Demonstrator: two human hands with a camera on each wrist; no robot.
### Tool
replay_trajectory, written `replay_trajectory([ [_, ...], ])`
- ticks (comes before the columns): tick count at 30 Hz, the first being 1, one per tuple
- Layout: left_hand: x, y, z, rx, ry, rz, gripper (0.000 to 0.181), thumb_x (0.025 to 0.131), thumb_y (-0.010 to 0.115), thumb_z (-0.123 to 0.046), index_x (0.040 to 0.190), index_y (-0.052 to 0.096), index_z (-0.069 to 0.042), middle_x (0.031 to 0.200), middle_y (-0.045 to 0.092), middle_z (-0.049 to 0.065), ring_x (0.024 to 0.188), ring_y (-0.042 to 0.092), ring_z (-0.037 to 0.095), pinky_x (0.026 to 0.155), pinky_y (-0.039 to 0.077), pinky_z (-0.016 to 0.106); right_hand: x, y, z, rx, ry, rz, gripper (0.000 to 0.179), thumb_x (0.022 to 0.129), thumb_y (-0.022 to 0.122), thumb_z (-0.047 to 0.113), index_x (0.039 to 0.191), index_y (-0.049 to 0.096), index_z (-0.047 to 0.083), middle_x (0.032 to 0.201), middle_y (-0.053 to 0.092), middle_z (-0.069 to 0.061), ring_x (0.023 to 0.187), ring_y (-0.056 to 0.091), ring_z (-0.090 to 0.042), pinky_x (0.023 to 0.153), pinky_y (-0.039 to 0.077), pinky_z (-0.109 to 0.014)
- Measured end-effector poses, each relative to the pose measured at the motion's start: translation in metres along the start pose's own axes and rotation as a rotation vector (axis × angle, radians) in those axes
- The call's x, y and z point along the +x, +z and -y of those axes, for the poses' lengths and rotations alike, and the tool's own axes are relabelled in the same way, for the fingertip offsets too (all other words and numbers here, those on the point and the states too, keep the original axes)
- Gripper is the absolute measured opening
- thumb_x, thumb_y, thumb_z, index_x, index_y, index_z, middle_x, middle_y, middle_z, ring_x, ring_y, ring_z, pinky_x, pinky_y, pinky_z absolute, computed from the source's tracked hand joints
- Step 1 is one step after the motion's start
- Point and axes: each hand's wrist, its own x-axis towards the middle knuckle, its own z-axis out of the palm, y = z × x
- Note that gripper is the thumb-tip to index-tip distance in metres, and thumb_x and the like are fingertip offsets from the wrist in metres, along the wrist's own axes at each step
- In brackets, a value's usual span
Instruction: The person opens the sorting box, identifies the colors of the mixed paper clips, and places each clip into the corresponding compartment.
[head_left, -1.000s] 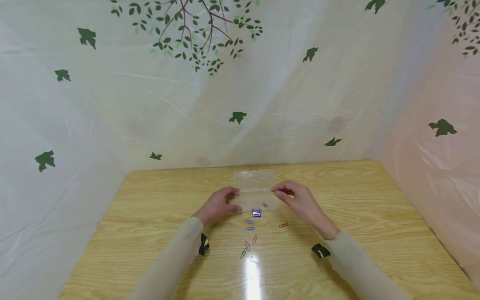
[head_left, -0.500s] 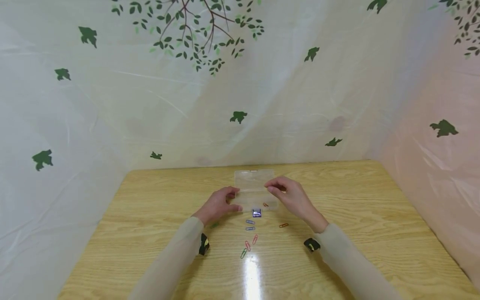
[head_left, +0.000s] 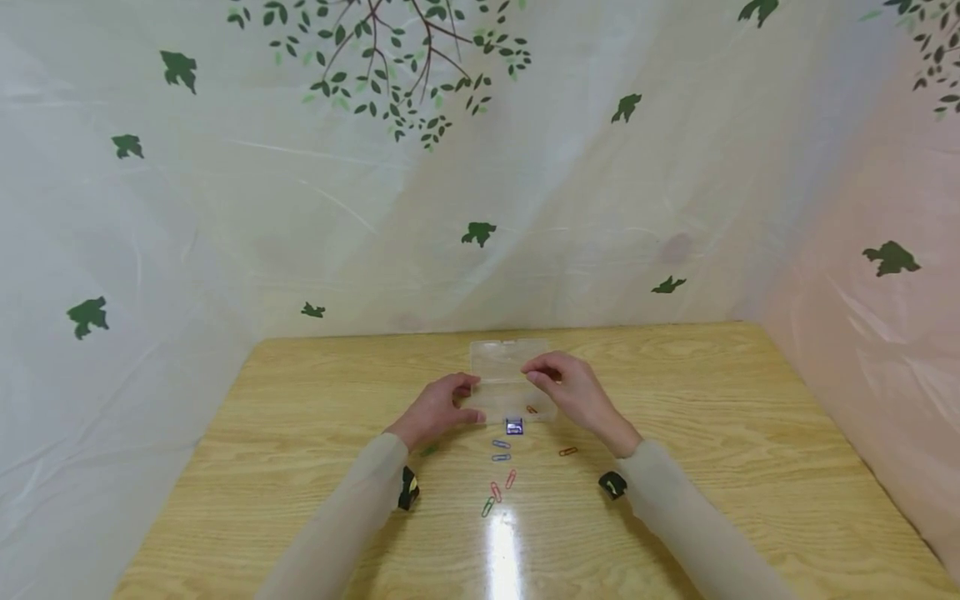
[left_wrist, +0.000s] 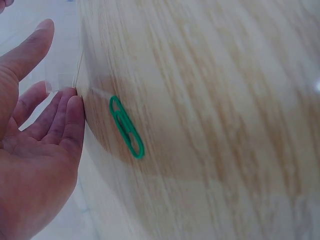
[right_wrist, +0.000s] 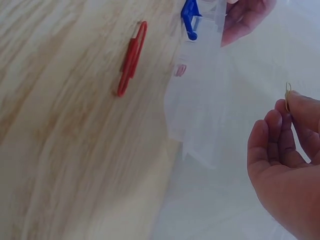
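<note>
A clear plastic box [head_left: 502, 398] stands with its lid [head_left: 497, 360] raised at the back and a blue latch [head_left: 513, 427] at its front. Inside, near the right end, lies a red paper clip [head_left: 532, 409]. My left hand [head_left: 441, 407] holds the box's left end, thumb at the front corner and fingers farther back. Above the box's right part, my right hand [head_left: 577, 392] pinches a yellow paper clip [right_wrist: 287, 97] between thumb and forefinger. Beside the left hand, a green paper clip [left_wrist: 127, 128] lies on the table.
On the wooden table [head_left: 300, 467], two blue paper clips [head_left: 501, 451], two pink ones [head_left: 496, 492] and a green one [head_left: 487, 507] lie before the box. Another red clip [head_left: 568, 451] lies to the right. A pale curtain [head_left: 360, 250] hangs behind the table.
My right hand has moved left and slightly up, from the box's right edge to over its right part. The left hand and the clips on the table have stayed put.
</note>
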Motion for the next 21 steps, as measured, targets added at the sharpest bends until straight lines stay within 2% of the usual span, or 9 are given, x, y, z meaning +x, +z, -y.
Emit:
replay_trajectory([
  [7,0.000,-0.001,0.000,-0.025,-0.017,0.002,0.064,0.089,0.084,-0.021,0.145,0.057,-0.008,0.138,0.062,0.011,0.125,0.058,0.028,0.108,0.047,0.045,0.005,0.004,-0.005,-0.033,0.041,0.029,0.013,0.102,0.066,0.008,0.110,0.075,0.004,0.107,0.073,-0.007,0.095,0.068,-0.021,0.084,0.058,-0.041],
  [21,0.000,-0.001,-0.003,-0.029,-0.043,0.005,0.064,0.089,0.084,-0.022,0.146,0.056,-0.009,0.138,0.062,0.010,0.125,0.058,0.027,0.108,0.048,0.045,0.015,0.006,-0.012,-0.051,0.092,0.067,0.013,0.102,0.066,0.008,0.110,0.075,0.005,0.107,0.073,-0.008,0.094,0.066,-0.021,0.084,0.057,-0.041],
])
